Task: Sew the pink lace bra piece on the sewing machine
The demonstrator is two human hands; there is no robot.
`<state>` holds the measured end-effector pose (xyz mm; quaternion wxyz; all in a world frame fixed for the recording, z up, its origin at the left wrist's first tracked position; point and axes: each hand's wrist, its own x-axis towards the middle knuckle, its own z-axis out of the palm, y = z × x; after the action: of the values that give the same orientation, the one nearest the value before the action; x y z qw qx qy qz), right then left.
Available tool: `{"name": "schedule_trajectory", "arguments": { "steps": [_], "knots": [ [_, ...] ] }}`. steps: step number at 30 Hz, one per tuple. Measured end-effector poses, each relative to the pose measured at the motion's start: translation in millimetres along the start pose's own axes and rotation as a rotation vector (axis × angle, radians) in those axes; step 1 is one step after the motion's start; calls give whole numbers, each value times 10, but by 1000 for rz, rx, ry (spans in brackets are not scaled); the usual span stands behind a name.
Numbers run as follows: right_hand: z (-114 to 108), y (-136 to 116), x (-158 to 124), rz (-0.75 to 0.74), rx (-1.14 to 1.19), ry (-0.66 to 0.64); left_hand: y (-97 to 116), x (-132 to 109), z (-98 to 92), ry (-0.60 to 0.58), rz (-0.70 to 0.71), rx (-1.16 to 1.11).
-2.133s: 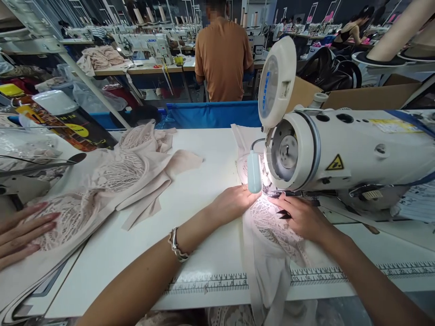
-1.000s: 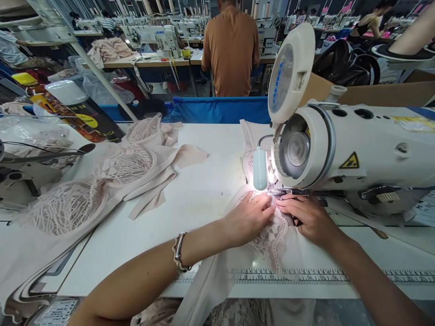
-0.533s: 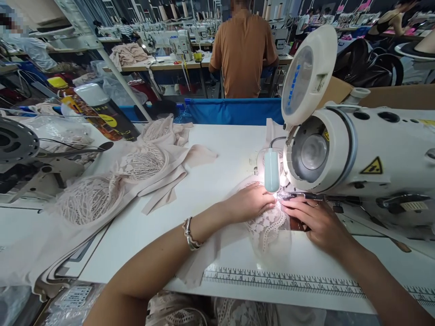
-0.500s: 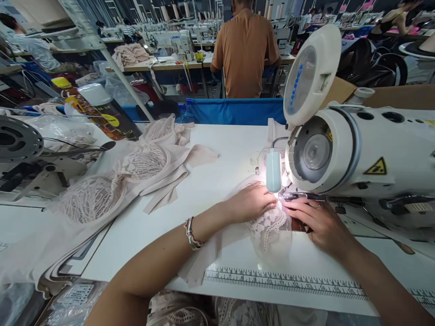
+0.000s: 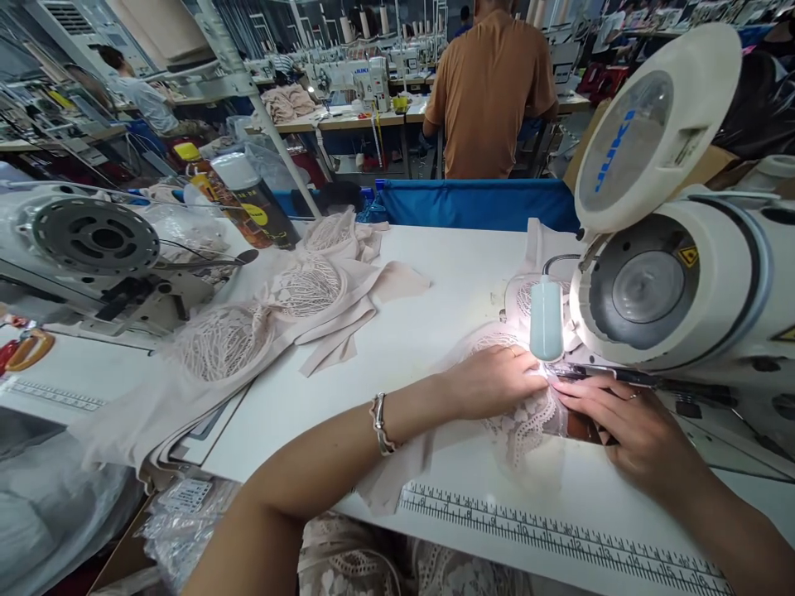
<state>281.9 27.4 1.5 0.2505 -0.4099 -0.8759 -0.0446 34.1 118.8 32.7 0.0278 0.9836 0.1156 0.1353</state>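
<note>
A pale pink lace bra (image 5: 527, 422) lies under the head of a white sewing machine (image 5: 671, 281), lit by a small lamp (image 5: 546, 319). My left hand (image 5: 500, 382) presses on the lace from the left, its fingers together and closed on the fabric beside the needle area. From the right, my right hand (image 5: 627, 414) reaches in with fingertips pinching the bra's edge, close to the left fingertips. The needle and the exact stitching spot are hidden by the lamp and fingers. A loose fabric band (image 5: 397, 476) trails under my left forearm.
More pale lace bras (image 5: 304, 290) lie piled on the left of the white table (image 5: 435, 290). Behind them lean a spray can (image 5: 257, 199) and a yellow-capped bottle (image 5: 214, 194). A second machine (image 5: 93, 248) and orange-handled scissors (image 5: 31, 352) are further left. A printed ruler (image 5: 527, 530) runs along the front edge.
The camera view has turned left, so everything sits further right in the picture and the scissors have come into sight. Both hands keep about the same place on the bra.
</note>
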Motion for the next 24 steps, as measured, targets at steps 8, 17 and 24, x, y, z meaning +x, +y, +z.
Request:
{"name": "schedule_trajectory", "arguments": {
  "steps": [8, 17, 24],
  "knots": [
    [-25, -26, 45, -32, -35, 27, -9, 6, 20, 49, 106, 55],
    [-59, -90, 123, -28, -58, 57, 6, 22, 22, 27, 67, 73],
    [-70, -130, 155, -60, -113, 85, 25, 2, 60, 31, 52, 59]
  ]
}}
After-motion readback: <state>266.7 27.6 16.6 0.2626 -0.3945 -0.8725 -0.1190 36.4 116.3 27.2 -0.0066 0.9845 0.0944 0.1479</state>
